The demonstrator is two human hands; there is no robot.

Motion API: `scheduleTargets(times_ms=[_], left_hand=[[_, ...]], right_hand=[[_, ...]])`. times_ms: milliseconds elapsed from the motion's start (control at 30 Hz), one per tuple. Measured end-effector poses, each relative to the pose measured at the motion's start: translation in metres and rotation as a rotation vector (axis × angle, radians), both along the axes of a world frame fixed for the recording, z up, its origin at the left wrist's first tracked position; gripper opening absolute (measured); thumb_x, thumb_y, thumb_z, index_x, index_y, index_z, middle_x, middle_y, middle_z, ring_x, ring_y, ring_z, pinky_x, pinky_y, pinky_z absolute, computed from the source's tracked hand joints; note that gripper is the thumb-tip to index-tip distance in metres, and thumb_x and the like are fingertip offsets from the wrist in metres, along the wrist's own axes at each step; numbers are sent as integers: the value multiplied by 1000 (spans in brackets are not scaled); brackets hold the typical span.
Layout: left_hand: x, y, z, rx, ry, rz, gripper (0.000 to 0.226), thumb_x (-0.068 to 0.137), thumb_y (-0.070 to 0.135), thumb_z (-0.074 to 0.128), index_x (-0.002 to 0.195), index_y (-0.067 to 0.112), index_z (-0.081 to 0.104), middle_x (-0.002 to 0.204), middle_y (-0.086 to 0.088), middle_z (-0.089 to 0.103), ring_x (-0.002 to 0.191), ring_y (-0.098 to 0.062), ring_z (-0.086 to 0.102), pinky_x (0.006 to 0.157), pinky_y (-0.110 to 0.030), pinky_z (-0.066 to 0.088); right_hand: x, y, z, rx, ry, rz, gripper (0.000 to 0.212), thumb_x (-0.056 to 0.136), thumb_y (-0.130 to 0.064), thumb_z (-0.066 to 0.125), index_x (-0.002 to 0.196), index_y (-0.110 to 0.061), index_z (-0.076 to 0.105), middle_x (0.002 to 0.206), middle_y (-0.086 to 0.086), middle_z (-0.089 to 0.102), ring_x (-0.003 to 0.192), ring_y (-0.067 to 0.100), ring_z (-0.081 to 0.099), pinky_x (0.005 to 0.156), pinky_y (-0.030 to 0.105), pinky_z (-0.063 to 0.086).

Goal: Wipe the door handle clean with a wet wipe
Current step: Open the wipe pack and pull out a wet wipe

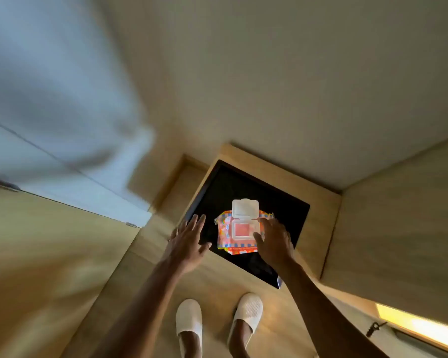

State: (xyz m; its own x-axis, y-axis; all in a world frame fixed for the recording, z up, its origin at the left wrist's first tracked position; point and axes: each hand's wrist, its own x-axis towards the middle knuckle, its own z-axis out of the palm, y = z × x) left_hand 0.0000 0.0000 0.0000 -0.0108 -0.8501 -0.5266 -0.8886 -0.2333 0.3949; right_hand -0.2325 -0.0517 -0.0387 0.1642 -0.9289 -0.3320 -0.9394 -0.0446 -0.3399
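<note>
A colourful red and orange wet wipe pack (225,235) lies on a black tray (282,210) on a low wooden stand. Its white flip lid (245,208) stands open, showing the pink opening. My right hand (274,241) reaches over the pack's right side with fingers spread, touching or just above it. My left hand (188,241) hovers open at the tray's left edge, holding nothing. The door handle is not clearly in view; a blurred metal piece (3,184) shows at the far left on the door.
A pale door (50,223) and a white blurred panel (57,99) fill the left. Beige walls enclose the stand at the back and right. My feet in white slippers (189,319) stand on the wooden floor. A lit strip (419,329) glows at lower right.
</note>
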Motion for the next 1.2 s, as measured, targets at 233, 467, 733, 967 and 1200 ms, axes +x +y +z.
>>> scheduleTargets(times_ms=[233,467,733,967,1200], left_hand=[[-37,-43,-105,-99,27,-103,80,91,48,51,152,27,5,161,-5,3,148,-25,3,120,-43,10],[-54,-42,-169,-318,56,-172,86,77,55,65,146,29,22,156,-16,25,143,-34,27,113,-51,29],[-56,-40,-174,-356,64,-110,87,71,51,74,144,21,37,149,-18,36,137,-32,37,108,-45,32],[-59,-41,-172,-340,63,-80,86,71,52,74,143,23,39,150,-16,36,138,-31,37,110,-44,30],[-60,-40,-172,-350,70,-64,85,71,52,73,143,21,40,150,-17,37,137,-33,37,110,-45,29]], right_hand=[[-8,-17,-93,-111,-136,7,25,86,-28,70,110,-21,67,119,5,64,111,23,60,87,40,56],[-9,-12,-131,-262,-197,7,18,78,-24,78,95,-20,75,109,8,65,104,26,61,84,42,56],[-8,-14,-139,-311,-115,45,15,76,-27,80,88,-18,76,107,9,65,106,32,57,86,45,50],[-6,-17,-134,-387,-64,146,17,74,-24,81,85,-13,74,102,12,67,100,35,59,84,47,53],[-7,-18,-135,-424,31,308,27,75,-29,79,91,-10,68,100,11,67,99,32,63,88,45,51]])
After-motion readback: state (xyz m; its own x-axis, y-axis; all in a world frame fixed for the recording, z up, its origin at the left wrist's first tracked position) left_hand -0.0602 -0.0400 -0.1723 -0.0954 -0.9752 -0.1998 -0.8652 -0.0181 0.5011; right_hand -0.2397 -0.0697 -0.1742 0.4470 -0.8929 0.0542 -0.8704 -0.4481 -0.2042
